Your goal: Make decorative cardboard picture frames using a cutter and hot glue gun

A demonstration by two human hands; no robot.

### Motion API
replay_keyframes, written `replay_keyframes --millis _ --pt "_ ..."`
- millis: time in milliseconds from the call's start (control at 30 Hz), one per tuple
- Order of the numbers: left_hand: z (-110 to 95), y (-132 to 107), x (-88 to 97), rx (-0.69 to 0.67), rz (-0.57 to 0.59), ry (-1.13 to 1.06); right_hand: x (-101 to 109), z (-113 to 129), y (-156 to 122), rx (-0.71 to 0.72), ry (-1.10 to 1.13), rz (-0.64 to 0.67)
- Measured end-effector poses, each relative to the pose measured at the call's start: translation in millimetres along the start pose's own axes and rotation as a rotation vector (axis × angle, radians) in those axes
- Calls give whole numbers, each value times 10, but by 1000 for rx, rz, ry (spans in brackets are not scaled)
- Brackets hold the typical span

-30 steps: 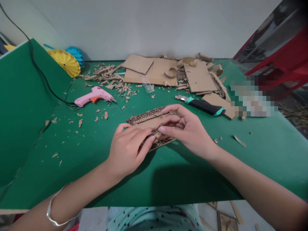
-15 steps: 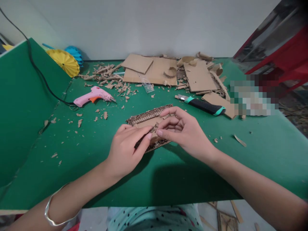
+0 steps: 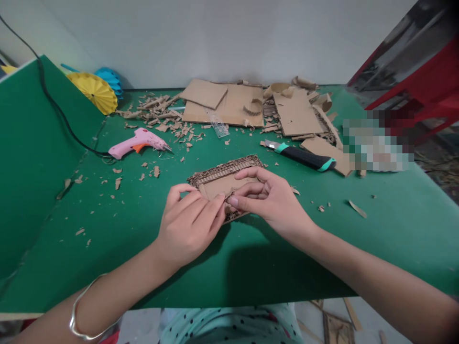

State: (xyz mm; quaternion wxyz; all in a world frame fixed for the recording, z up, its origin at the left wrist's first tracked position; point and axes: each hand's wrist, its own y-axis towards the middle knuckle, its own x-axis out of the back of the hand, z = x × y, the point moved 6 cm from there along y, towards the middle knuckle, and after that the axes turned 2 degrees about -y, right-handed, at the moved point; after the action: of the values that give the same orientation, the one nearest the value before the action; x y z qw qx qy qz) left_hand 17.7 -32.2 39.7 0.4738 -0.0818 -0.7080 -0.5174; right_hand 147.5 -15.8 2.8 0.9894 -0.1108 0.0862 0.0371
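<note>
In front of me on the green table lies a shallow cardboard tray [image 3: 218, 186] with rough corrugated strips along its edges. My left hand [image 3: 191, 224] is closed over its near left side, fingertips pinching a small strip of corrugated cardboard [image 3: 230, 195]. Pinched on the other end of that strip are the thumb and index finger of my right hand [image 3: 274, 198], its remaining fingers curled over the tray's right side. Part of the tray's near edge is hidden behind my hands.
A pink glue gun [image 3: 138, 142] with a black cord lies at the left. Beyond the tray rests a utility knife [image 3: 301, 155], blade out. Cardboard sheets [image 3: 297, 114], scraps [image 3: 158, 112] and a clear ruler [image 3: 218, 125] lie along the back. Yellow and blue paper fans [image 3: 95, 91] stand back left.
My left fingertips have closed in on the strip, nearer my right thumb. A small loose scrap now shows beside my right hand.
</note>
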Motion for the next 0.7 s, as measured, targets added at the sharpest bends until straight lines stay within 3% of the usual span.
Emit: replay_keyframes --millis 700 --pt "-93 107 66 -110 52 169 36 -30 6 25 19 -92"
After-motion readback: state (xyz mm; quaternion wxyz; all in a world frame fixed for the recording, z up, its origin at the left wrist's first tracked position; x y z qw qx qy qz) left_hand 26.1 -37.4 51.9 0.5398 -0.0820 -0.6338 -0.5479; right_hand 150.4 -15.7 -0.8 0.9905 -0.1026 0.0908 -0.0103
